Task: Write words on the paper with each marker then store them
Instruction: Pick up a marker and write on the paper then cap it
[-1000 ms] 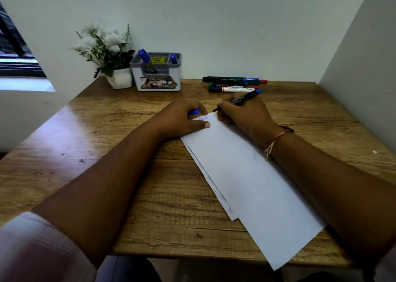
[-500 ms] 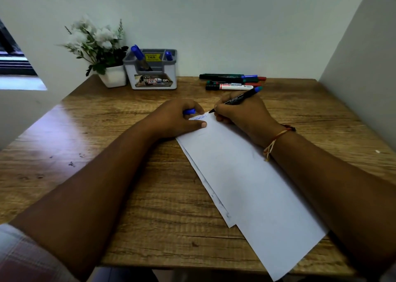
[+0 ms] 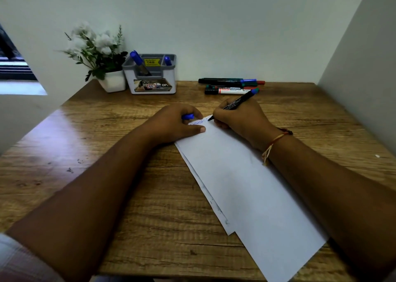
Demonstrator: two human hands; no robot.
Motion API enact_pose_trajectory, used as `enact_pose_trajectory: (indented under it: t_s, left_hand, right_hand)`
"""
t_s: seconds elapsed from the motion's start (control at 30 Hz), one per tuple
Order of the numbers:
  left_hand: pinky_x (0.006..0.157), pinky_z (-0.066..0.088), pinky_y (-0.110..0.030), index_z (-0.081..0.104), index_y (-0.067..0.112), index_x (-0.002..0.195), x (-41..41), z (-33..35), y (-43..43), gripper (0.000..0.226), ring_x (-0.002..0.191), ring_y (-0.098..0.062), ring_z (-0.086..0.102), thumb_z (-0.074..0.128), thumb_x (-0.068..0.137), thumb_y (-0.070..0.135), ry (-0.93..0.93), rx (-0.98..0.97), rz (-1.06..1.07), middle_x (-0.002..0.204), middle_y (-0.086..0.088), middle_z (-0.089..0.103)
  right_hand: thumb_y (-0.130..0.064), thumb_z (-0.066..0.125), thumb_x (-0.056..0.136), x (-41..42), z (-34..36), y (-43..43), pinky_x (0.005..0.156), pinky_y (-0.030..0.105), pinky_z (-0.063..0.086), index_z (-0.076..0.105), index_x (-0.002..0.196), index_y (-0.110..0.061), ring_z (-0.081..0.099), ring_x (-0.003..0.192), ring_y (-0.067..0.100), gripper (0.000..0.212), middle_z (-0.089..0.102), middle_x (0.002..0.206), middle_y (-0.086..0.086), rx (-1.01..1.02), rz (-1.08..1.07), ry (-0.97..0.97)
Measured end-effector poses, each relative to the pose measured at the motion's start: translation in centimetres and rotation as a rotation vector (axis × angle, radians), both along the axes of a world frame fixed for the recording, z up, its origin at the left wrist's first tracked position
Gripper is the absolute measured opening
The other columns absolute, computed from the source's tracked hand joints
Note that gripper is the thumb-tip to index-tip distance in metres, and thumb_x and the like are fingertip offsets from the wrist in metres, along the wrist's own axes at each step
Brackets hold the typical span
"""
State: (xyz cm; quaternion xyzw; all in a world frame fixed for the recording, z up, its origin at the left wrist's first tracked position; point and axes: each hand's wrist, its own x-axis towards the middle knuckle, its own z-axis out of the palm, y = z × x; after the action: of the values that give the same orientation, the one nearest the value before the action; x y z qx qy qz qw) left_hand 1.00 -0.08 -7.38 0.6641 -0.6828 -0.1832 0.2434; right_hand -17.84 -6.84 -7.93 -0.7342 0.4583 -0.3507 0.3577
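Writing step under way. Right hand (image 3: 242, 119) has its grip pinched round a black marker with a blue end (image 3: 237, 100), tip down on the far corner of the paper (image 3: 246, 185), just right of a short line of blue writing (image 3: 198, 122). Left hand (image 3: 177, 125) rests on the same corner, thumb flat on the sheet to pin it. Its grip is curled round a blue cap (image 3: 188, 116), probably this marker's. Paper lies slanted on the wooden counter (image 3: 107, 131), with a second sheet showing under its left edge. Most of the top sheet is blank.

Progress, as a judgement: early to middle. Two blue-capped markers (image 3: 137, 60) stand in the grey holder (image 3: 172, 76) at the back by the wall, so they are probably done and stored. One marker is in use. A cluster of loose markers (image 3: 231, 86) lies on the counter behind the right hand, apart from the holder. Blue, red and green ends show; exact count hard to tell. These likely need writing and storing yet. Only one line of text can be made out, too small to read.

Left to do: finish this word, recap, drop the marker in the holder, repeat for the loose ones. Potted white flowers (image 3: 100, 54) sit just left of the holder.
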Motion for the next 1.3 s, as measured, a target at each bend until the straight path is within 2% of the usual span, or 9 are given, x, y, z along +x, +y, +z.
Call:
enact_pose_trajectory:
  t_s: [0.1, 0.27, 0.43, 0.53, 0.73, 0.87, 1.0, 1.17, 1.3]
  left_hand:
    - [0.083, 0.049, -0.025, 0.067, 0.036, 0.114, -0.02, -0.02, 0.02, 0.037, 0.095, -0.001, 0.057, 0.075, 0.080, 0.045, 0.001, -0.001, -0.001, 0.113, 0.012, 0.062]
    - [0.082, 0.049, -0.025, 0.067, 0.037, 0.112, 0.03, -0.04, -0.07, 0.034, 0.094, 0.000, 0.056, 0.075, 0.080, 0.045, 0.005, 0.001, -0.002, 0.113, 0.013, 0.063]
    - [0.073, 0.044, -0.018, 0.067, 0.037, 0.115, 0.08, -0.08, -0.14, 0.036, 0.091, 0.003, 0.055, 0.075, 0.081, 0.045, -0.001, 0.004, 0.001, 0.111, 0.014, 0.062]
    - [0.075, 0.046, -0.019, 0.066, 0.037, 0.114, 0.07, -0.11, -0.19, 0.036, 0.092, 0.002, 0.055, 0.075, 0.080, 0.046, 0.000, 0.008, 0.003, 0.112, 0.013, 0.062]
    - [0.076, 0.045, -0.021, 0.067, 0.036, 0.114, 0.14, -0.14, -0.22, 0.036, 0.093, 0.001, 0.055, 0.075, 0.080, 0.045, 0.000, 0.007, 0.001, 0.114, 0.012, 0.062]
    - [0.078, 0.045, -0.022, 0.066, 0.037, 0.115, 0.06, -0.16, -0.26, 0.037, 0.094, 0.001, 0.054, 0.074, 0.080, 0.046, -0.001, 0.014, 0.010, 0.115, 0.012, 0.061]
    - [0.075, 0.043, -0.020, 0.066, 0.037, 0.115, 0.11, -0.19, -0.33, 0.037, 0.095, -0.001, 0.054, 0.074, 0.080, 0.046, -0.015, 0.005, 0.008, 0.115, 0.013, 0.060]
    - [0.074, 0.042, -0.020, 0.066, 0.036, 0.115, 0.14, -0.17, -0.35, 0.036, 0.096, -0.002, 0.053, 0.074, 0.081, 0.045, -0.021, 0.005, 0.002, 0.114, 0.013, 0.061]
    - [0.070, 0.039, -0.015, 0.066, 0.035, 0.116, 0.11, -0.13, -0.28, 0.037, 0.091, 0.001, 0.050, 0.074, 0.082, 0.044, -0.027, 0.001, 0.000, 0.108, 0.016, 0.057]
  right_hand:
    - [-0.024, 0.065, 0.067, -0.18, -0.15, -0.12, 0.076, 0.050, 0.060, 0.074, 0.068, -0.008, 0.066, 0.063, 0.015, 0.018, 0.073, 0.067, 0.007, 0.002, -0.016, -0.022]
    - [-0.023, 0.068, 0.071, -0.08, -0.06, -0.08, 0.072, 0.040, 0.058, 0.074, 0.072, -0.013, 0.067, 0.066, 0.013, 0.012, 0.074, 0.069, 0.002, -0.028, 0.014, 0.022]
    - [-0.027, 0.064, 0.066, -0.06, -0.13, -0.05, 0.062, 0.033, 0.050, 0.068, 0.063, -0.006, 0.060, 0.060, 0.013, 0.021, 0.070, 0.067, 0.010, -0.004, -0.031, 0.001]
    - [-0.024, 0.065, 0.069, -0.06, -0.12, 0.01, 0.064, 0.034, 0.052, 0.070, 0.066, -0.006, 0.061, 0.061, 0.012, 0.019, 0.072, 0.067, 0.008, -0.003, -0.037, 0.007]
    - [-0.027, 0.062, 0.061, -0.01, -0.28, -0.43, 0.074, 0.045, 0.059, 0.071, 0.065, -0.006, 0.064, 0.063, 0.016, 0.024, 0.073, 0.067, 0.009, 0.017, -0.059, -0.015]
    - [-0.027, 0.065, 0.064, -0.07, -0.21, -0.19, 0.071, 0.038, 0.057, 0.073, 0.071, -0.008, 0.064, 0.064, 0.013, 0.022, 0.073, 0.067, 0.004, -0.011, -0.045, 0.014]
    - [-0.031, 0.064, 0.059, -0.09, -0.19, -0.29, 0.075, 0.045, 0.061, 0.073, 0.071, -0.007, 0.071, 0.073, 0.024, 0.028, 0.073, 0.069, 0.006, -0.021, -0.063, 0.029]
    - [-0.030, 0.061, 0.061, -0.10, -0.14, -0.05, 0.073, 0.040, 0.058, 0.071, 0.066, -0.009, 0.065, 0.066, 0.014, 0.024, 0.072, 0.066, 0.005, -0.041, -0.053, 0.026]
    - [-0.028, 0.063, 0.063, -0.09, -0.17, -0.16, 0.070, 0.038, 0.057, 0.071, 0.066, -0.009, 0.066, 0.066, 0.015, 0.021, 0.072, 0.065, 0.003, -0.044, -0.054, 0.037]
